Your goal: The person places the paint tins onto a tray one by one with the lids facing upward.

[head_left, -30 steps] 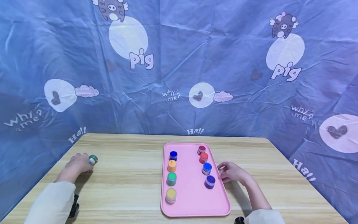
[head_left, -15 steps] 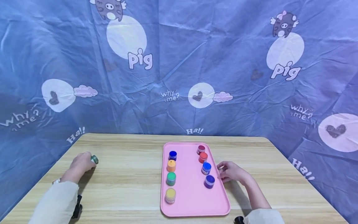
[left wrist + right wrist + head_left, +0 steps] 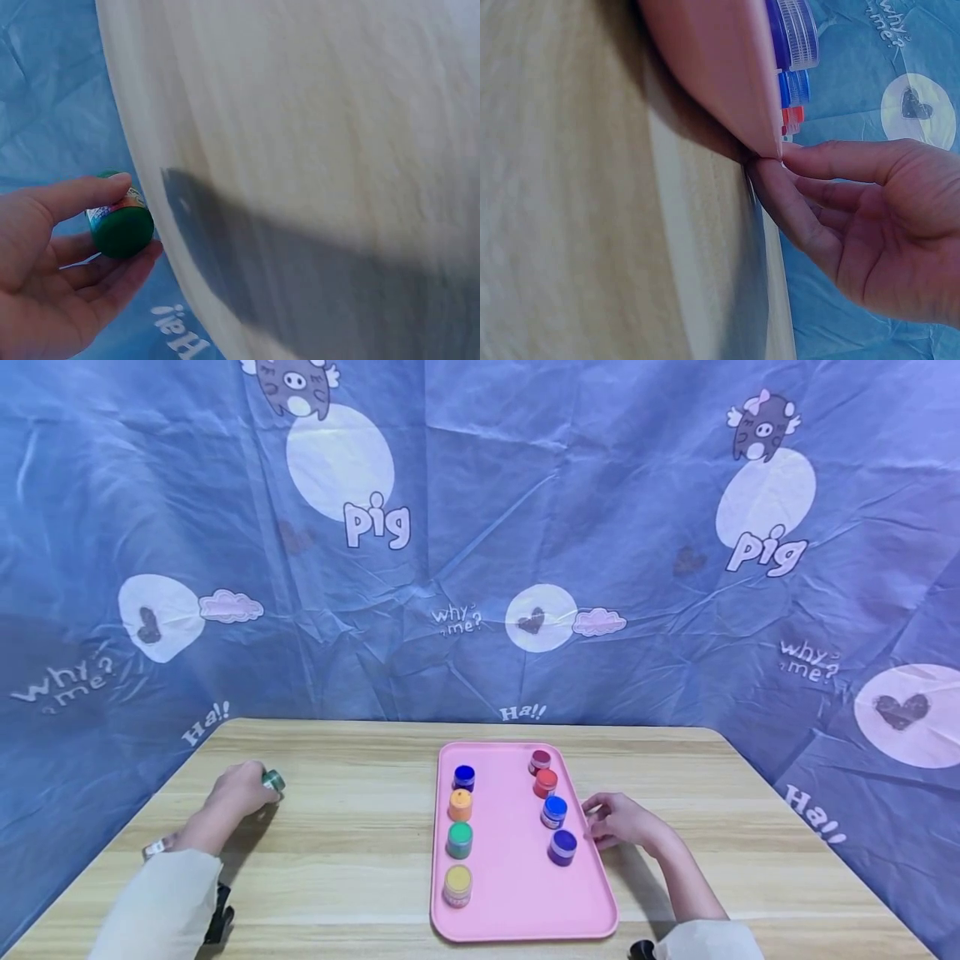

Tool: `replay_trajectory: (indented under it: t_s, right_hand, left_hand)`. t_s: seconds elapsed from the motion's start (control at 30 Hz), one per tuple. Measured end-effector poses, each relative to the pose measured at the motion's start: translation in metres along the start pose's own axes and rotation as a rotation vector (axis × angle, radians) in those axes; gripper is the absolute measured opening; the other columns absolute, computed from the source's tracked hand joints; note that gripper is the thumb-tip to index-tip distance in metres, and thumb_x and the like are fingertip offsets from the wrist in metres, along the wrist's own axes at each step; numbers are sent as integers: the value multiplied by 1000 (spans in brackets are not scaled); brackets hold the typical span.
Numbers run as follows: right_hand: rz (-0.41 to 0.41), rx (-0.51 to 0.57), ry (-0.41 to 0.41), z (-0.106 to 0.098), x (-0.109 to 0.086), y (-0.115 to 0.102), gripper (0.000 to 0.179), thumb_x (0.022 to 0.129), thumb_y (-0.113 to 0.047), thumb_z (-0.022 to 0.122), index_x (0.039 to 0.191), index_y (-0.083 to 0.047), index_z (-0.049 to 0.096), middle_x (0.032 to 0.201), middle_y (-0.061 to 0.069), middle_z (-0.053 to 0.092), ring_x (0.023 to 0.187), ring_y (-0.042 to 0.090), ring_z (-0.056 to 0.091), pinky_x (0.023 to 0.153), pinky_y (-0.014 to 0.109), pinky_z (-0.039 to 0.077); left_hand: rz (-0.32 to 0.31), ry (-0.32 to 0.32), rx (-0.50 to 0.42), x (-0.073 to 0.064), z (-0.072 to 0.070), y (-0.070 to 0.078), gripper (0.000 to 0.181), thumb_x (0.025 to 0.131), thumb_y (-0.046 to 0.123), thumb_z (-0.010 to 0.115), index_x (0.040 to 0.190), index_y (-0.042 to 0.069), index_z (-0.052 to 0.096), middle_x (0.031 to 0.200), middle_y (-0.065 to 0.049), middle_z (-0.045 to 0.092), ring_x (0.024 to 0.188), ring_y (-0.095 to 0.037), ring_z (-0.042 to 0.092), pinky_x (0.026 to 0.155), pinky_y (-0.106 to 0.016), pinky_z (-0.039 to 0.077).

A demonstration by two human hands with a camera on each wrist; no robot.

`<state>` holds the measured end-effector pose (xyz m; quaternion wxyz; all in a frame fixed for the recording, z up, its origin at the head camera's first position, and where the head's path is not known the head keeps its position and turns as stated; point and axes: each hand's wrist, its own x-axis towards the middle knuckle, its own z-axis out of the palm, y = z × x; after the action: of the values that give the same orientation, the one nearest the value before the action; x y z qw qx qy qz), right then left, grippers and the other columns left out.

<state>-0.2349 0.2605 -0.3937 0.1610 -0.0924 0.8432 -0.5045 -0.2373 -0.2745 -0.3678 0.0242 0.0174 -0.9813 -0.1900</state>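
Note:
My left hand [image 3: 242,790] grips a small paint jar with a dark green lid [image 3: 124,231] between thumb and fingers, over the left part of the table. In the left wrist view its lid points toward the camera and the label shows beside the thumb. On the right, my right hand [image 3: 624,818] pinches the long rim of a pink tray [image 3: 517,914], thumb above and fingers beneath, as the right wrist view shows. Two columns of paint jars stand upright on the tray: dark blue [image 3: 464,777], orange, green [image 3: 460,840] and yellow at left; dark red, red, blue [image 3: 554,811] and purple at right.
The wooden table [image 3: 352,835] carries the tray right of its middle. Behind and at both sides hangs a blue printed cloth [image 3: 480,535]. Black straps [image 3: 219,917] sit at both sleeves.
My left hand has moved to the right and slightly away from me, carrying the dark green jar. The right hand keeps its hold on the tray, which stays in place.

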Motion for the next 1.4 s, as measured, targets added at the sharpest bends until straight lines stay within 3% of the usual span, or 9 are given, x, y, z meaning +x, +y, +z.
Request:
replay_trajectory:
  t_s: [0.23, 0.47, 0.67, 1.4]
  right_hand:
    - [3, 3, 3, 1, -1, 1, 34, 78, 14, 56, 109, 19, 44, 79, 14, 52, 67, 21, 59, 66, 39, 54]
    - [-4, 6, -2, 1, -2, -1, 34, 78, 14, 57, 108, 20, 43, 79, 14, 51, 67, 20, 59, 67, 40, 54]
    - [-1, 4, 2, 1, -2, -1, 34, 78, 14, 56, 108, 20, 43, 80, 14, 51, 67, 21, 59, 67, 39, 54]
    - [0, 1, -1, 2, -3, -2, 34, 77, 14, 55, 108, 20, 43, 78, 13, 51, 65, 19, 58, 66, 39, 54]
  left_hand:
    - [12, 5, -12, -2, 0, 22, 35, 73, 10, 67, 91, -16, 53, 75, -19, 55, 69, -32, 53, 64, -46, 48]
    - [82, 30, -1, -5, 4, 44, 31, 72, 7, 66, 91, -15, 55, 74, -16, 55, 69, -31, 53, 64, -45, 47]
    - [89, 11, -17, -9, 7, 62, 31, 75, 7, 65, 97, -14, 56, 76, -14, 56, 69, -28, 53, 63, -41, 47]
    - [185, 31, -88, -28, 25, 112, 28, 75, 10, 72, 94, -7, 61, 78, -10, 58, 68, -21, 55, 58, -33, 49]
